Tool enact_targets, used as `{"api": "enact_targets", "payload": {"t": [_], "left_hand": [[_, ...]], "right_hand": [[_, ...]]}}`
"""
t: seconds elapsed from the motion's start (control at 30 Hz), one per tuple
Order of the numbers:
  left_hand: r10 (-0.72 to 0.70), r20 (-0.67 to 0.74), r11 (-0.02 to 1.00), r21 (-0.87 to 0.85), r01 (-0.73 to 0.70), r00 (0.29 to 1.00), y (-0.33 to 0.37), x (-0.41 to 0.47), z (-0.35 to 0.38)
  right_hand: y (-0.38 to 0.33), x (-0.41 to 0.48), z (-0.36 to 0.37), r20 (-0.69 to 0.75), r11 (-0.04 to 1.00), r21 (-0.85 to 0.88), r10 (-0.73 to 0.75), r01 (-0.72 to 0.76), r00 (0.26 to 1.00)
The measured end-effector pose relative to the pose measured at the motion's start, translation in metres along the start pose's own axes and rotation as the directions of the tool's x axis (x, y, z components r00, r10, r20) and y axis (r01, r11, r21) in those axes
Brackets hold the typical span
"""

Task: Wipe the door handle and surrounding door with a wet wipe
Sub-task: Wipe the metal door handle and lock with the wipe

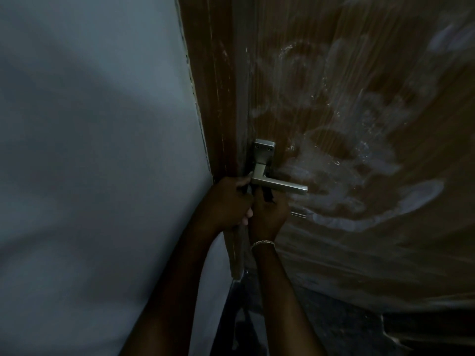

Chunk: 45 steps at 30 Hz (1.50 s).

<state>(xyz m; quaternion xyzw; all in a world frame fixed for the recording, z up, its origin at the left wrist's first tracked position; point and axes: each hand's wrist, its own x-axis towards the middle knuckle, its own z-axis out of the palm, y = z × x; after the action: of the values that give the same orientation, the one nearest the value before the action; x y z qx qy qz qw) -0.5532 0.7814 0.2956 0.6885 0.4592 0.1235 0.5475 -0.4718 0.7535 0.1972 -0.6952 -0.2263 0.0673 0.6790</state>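
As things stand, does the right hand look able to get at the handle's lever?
Probably yes: the right hand sits just beneath the lever with nothing between them; the left hand, gripping the door edge, is off to the side.

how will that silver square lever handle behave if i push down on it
The silver square metal lever handle looks rigid, so it should pivot, not flex. Its smooth faces may feel slippery if wet. The screwed backplate suggests it stays firm.

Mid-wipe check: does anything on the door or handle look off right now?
Yes. Whitish swirled smears cover the door right of the handle, reading as streaky residue rather than a clean surface. The handle looks level and intact.
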Motion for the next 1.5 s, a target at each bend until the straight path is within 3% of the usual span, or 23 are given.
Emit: {"api": "enact_targets", "payload": {"t": [0.13,0.4,0.53,0.73,0.8,0.9,0.97,1.07,1.17,1.3,1.5], "left_hand": [[-0.01,0.004,1.0,0.001,0.01,1.0,0.001,-0.002,0.0],[0.006,-0.017,1.0,0.006,-0.006,1.0,-0.001,0.0,0.001],[0.017,-0.036,1.0,-0.012,-0.018,0.999,0.0,0.003,0.001],[-0.033,-0.029,0.999,-0.013,0.032,0.999,0.0,0.004,0.0],[-0.051,-0.025,0.999,-0.013,0.051,0.998,0.0,0.004,0.001],[-0.068,-0.024,0.998,-0.02,0.067,0.997,0.001,0.001,0.001],[-0.086,-0.005,0.996,-0.023,0.086,0.996,0.004,-0.001,-0.001],[-0.141,0.027,0.989,-0.042,0.143,0.99,0.011,-0.004,-0.003],[-0.171,0.025,0.985,0.003,0.171,0.985,0.017,-0.006,-0.003],[-0.21,0.025,0.976,0.07,0.208,0.977,0.021,-0.006,-0.003],[-0.152,0.056,0.988,0.006,0.152,0.987,0.017,-0.011,-0.007]], "right_hand": [[-0.004,0.008,-0.013,-0.06,0.968,0.216,0.144,-0.128,0.988],[-0.01,0.019,-0.009,0.03,0.883,0.445,0.154,-0.151,0.988],[-0.009,0.019,-0.01,0.038,0.911,0.385,0.142,-0.145,0.989],[0.005,-0.005,-0.049,0.109,0.975,0.12,0.174,-0.187,0.979],[0.001,-0.012,-0.074,0.072,0.988,0.104,0.107,-0.114,0.992],[-0.028,-0.012,-0.099,0.055,0.992,0.033,-0.124,0.123,0.991],[-0.048,0.0,-0.098,0.159,0.95,-0.098,-0.28,0.297,0.947],[-0.066,0.017,-0.086,0.452,0.735,-0.36,-0.403,0.575,0.796],[-0.076,0.019,-0.066,0.629,0.57,-0.397,-0.401,0.719,0.666],[-0.084,0.025,-0.058,0.717,0.369,-0.306,-0.517,0.878,0.468],[-0.057,0.066,-0.135,0.782,0.228,-0.354,-0.461,0.907,0.42]]}}
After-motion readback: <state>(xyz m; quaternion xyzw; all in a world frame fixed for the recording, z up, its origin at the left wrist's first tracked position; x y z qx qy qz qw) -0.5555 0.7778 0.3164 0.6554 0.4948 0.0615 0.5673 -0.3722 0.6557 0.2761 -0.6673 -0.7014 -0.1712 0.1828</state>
